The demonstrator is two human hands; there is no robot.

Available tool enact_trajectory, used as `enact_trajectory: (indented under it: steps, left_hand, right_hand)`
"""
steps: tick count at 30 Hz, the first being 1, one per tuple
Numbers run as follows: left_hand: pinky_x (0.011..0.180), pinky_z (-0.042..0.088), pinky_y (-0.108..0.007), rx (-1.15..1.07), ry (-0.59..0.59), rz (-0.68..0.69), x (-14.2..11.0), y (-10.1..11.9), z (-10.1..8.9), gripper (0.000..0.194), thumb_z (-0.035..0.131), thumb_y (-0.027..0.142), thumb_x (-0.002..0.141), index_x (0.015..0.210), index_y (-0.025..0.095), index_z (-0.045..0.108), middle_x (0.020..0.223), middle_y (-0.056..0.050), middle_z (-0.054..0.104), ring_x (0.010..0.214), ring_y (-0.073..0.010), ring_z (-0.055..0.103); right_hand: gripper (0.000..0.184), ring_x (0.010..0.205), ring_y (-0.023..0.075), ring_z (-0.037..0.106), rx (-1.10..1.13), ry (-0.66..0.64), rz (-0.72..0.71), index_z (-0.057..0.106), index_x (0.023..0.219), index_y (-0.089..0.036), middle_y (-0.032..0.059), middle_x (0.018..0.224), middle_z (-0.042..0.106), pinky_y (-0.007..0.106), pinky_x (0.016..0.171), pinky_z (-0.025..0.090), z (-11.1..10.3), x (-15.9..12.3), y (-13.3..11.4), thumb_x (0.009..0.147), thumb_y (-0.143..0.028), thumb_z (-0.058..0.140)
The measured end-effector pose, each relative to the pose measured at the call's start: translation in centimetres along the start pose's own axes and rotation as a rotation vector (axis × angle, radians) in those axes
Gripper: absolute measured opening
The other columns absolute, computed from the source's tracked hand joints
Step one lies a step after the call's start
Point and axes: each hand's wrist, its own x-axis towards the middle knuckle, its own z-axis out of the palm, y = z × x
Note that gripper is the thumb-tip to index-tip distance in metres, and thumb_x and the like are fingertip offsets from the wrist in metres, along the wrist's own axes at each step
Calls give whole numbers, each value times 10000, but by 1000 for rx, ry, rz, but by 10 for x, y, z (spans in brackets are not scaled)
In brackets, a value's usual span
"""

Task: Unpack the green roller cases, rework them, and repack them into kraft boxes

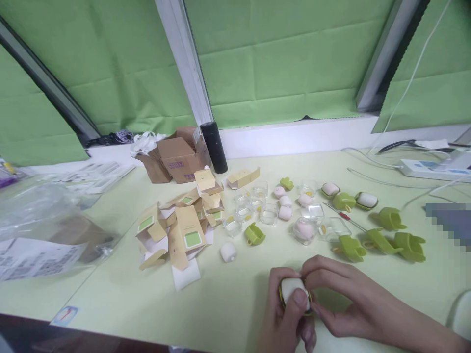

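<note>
Both my hands meet near the front edge of the pale green table (pixel 235 304). My left hand (pixel 285 314) is closed round a small white case with a green rim (pixel 290 288), thumb pressed on its front. My right hand (pixel 338 299) pinches the same case from the right side. Just beyond them lie several green shell pieces (pixel 382 240), clear plastic cups (pixel 257 203) and white-pink rounded pieces (pixel 285 206). A loose white piece (pixel 228 251) sits to the left.
A heap of opened brown cardboard boxes (pixel 180 225) lies left of centre, with a black cylinder (pixel 214 146) behind. A clear plastic bag with papers (pixel 40 230) fills the left. A red-handled screwdriver (pixel 344 215) and a power strip with cables (pixel 434 169) are on the right.
</note>
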Motion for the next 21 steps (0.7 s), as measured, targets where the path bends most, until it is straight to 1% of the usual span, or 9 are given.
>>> enact_trajectory:
  steps: [3,6,8,11,13,16,18,20,21]
  left_hand:
    - [376,338,-126,14,-13,9,-1,-2,0,450,578,609,777,966,250,383,575,115,449,379,-2,339]
    - [377,322,-133,43,-41,12,-1,-5,-1,408,574,576,801,938,238,393,507,120,416,377,-17,341]
    - [378,313,-135,41,-50,12,-1,-7,-1,385,568,562,813,927,236,398,498,118,410,380,-21,343]
    - [385,322,-139,43,-46,24,0,-10,-2,378,560,560,819,948,240,406,486,120,395,384,-27,342]
    - [393,316,-142,62,-48,39,0,-11,-3,387,578,549,812,975,238,416,479,122,401,387,-28,342]
    - [409,294,-151,42,-71,39,0,-9,-5,426,625,534,784,1000,232,418,482,119,417,400,-30,346]
    - [418,299,-162,43,-78,22,0,-7,-4,483,636,528,776,1075,236,395,502,115,428,407,-38,345]
    - [437,316,-177,53,-77,32,0,-7,-2,592,660,499,764,1189,244,336,581,87,485,436,-51,373]
    - [461,329,-184,39,-72,54,1,-9,0,657,680,486,748,1233,252,304,661,60,530,467,-57,404]
  right_hand:
    - [301,812,158,612,-16,76,-23,534,924,-213,34,882,591,241,676,518,5,0,0,717,6,522]
    - [249,735,159,607,-39,154,-44,528,879,-213,35,831,594,241,616,511,10,0,0,719,-22,525]
    - [231,703,155,601,-44,179,-54,520,869,-214,35,816,598,239,594,506,12,0,1,723,-34,526]
    - [240,705,150,606,-39,188,-66,506,871,-221,31,815,604,234,595,504,13,-1,3,729,-29,528]
    - [253,714,146,618,-37,184,-57,493,867,-229,31,850,619,232,606,508,11,-3,5,725,-23,533]
    - [271,759,149,642,-22,137,-25,483,881,-241,25,890,635,232,649,527,6,-5,5,728,-24,538]
    - [326,848,163,651,-15,95,12,483,976,-251,27,929,640,244,707,544,1,-5,4,737,-35,532]
    - [494,986,194,630,-41,65,30,443,1158,-256,53,1056,632,286,801,546,-3,-4,1,717,-55,539]
    - [590,1053,215,606,-65,40,26,408,1239,-256,70,1142,610,316,848,538,-4,-4,-1,699,-73,559]
